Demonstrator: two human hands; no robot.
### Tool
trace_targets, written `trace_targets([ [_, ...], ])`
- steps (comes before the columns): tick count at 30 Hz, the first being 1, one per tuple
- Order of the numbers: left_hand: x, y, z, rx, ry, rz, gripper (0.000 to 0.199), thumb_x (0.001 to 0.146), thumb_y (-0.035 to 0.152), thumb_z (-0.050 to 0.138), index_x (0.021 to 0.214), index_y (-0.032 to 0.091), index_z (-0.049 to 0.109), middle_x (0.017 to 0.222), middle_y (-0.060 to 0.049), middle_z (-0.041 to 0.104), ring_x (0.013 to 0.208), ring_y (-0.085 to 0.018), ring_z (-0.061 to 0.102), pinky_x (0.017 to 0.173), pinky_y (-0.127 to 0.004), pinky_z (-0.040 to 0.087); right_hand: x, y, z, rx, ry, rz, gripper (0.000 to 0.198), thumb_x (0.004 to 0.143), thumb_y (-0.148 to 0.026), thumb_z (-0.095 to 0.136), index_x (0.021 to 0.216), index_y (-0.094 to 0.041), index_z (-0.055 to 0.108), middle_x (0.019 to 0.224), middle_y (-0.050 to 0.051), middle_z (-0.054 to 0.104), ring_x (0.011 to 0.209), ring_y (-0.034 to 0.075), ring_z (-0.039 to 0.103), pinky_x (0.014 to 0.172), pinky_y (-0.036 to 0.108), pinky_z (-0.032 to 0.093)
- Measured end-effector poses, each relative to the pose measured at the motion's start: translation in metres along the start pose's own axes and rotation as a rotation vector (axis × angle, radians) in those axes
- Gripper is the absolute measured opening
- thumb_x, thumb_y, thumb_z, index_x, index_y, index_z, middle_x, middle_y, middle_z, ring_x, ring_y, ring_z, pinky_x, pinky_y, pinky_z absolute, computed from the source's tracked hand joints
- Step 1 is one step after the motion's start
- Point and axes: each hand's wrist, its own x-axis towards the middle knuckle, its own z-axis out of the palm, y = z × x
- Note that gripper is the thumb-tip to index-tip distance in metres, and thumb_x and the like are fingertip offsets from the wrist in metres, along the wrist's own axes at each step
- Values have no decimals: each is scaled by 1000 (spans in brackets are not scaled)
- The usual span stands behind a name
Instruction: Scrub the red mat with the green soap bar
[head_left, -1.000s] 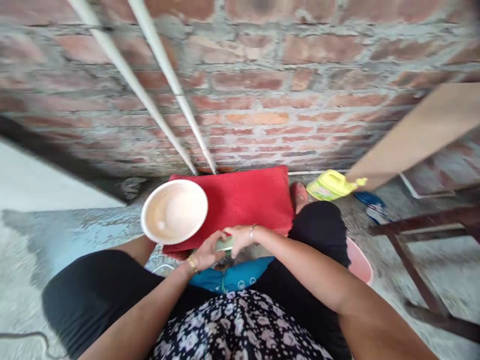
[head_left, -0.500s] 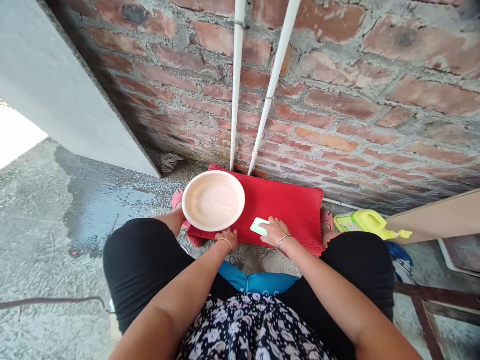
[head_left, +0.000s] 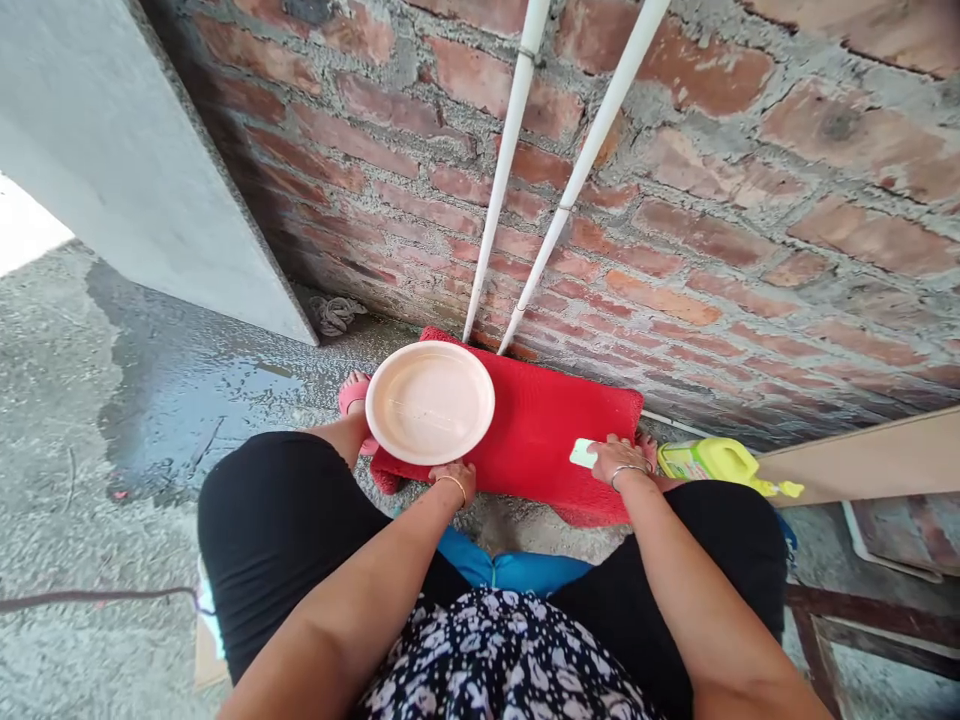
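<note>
A red mat (head_left: 559, 420) lies across a low surface in front of my knees. On its left part stands a round cream basin (head_left: 431, 410) with some clear water in it. My left hand (head_left: 453, 480) grips the mat's near edge, just below the basin's rim. At the mat's right end, my right hand (head_left: 622, 458) is closed around a pale green and white scrub brush (head_left: 583, 453) resting on the red surface. The brush's underside is hidden.
A yellow detergent jug (head_left: 720, 460) lies on its side right of the mat, beside a tan board (head_left: 862, 455). Two white pipes (head_left: 559, 225) run down the brick wall (head_left: 675, 210). A grey slab (head_left: 202, 210) leans at left, above wet concrete (head_left: 202, 400).
My right hand has moved the scrub brush rightward along the mat. My left hand stays at the near edge, and the basin remains in place. The view has tilted slightly.
</note>
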Motion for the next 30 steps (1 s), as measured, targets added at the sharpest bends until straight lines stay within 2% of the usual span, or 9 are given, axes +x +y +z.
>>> trace_targets([
  [4, 0, 2, 1, -4, 69, 23, 58, 67, 18, 59, 124, 16, 49, 134, -22, 43, 121, -36, 44, 84, -54, 47, 5, -55, -12, 103, 144, -191, 44, 77, -30, 51, 119, -37, 58, 117, 9, 50, 104, 25, 47, 82, 36, 31],
  [8, 11, -6, 9, -34, 126, -23, 54, 73, 28, 58, 126, 17, 47, 132, -20, 48, 120, -34, 47, 89, -53, 44, 16, -106, -14, 165, 136, -273, 49, 78, -29, 52, 125, -41, 52, 122, 7, 48, 106, 23, 46, 85, 35, 30],
  [10, 18, -9, 15, -68, 139, -74, 55, 77, 36, 56, 128, 17, 45, 129, -20, 51, 120, -33, 48, 89, -51, 44, 19, -94, -7, 149, 102, -249, 51, 79, -28, 51, 127, -42, 49, 120, 7, 49, 105, 22, 47, 85, 35, 30],
  [16, 39, -5, 24, -112, 177, -127, 72, 72, 53, 61, 128, 11, 45, 129, -24, 52, 121, -34, 48, 95, -44, 42, 2, 10, 29, 39, 47, 57, 39, 84, -24, 40, 117, -31, 59, 114, 11, 53, 103, 27, 49, 79, 38, 32],
  [20, 44, -6, 19, -129, 127, -110, 92, 53, 53, 75, 129, 11, 44, 133, -23, 48, 123, -35, 45, 99, -41, 39, -12, -25, 32, 118, 110, -84, 42, 79, -25, 46, 120, -30, 55, 113, 11, 53, 101, 26, 49, 79, 37, 32],
  [23, 43, -9, 15, -156, 130, -91, 90, 52, 50, 75, 127, 9, 45, 135, -24, 46, 125, -36, 43, 101, -41, 36, -13, -79, 28, 194, 150, -267, 47, 77, -24, 48, 123, -33, 51, 114, 8, 53, 102, 24, 48, 81, 36, 31],
  [25, 42, -9, 14, -163, 146, -78, 86, 53, 47, 75, 125, 8, 46, 133, -24, 47, 124, -36, 43, 102, -41, 35, -10, -89, 30, 218, 136, -286, 49, 78, -23, 47, 125, -35, 49, 115, 7, 53, 104, 24, 48, 82, 37, 31],
  [27, 43, -9, 14, -155, 157, -72, 85, 52, 47, 75, 123, 9, 48, 132, -24, 48, 124, -35, 44, 101, -42, 35, -10, -66, 38, 211, 102, -235, 50, 79, -23, 47, 127, -35, 47, 115, 7, 53, 104, 24, 49, 83, 37, 31],
  [30, 45, -8, 15, -177, 180, -63, 81, 49, 47, 76, 117, 10, 53, 128, -22, 52, 123, -37, 44, 102, -43, 33, -13, 6, 53, 154, -5, -52, 50, 79, -23, 48, 128, -33, 46, 118, 9, 52, 105, 25, 49, 83, 38, 32],
])
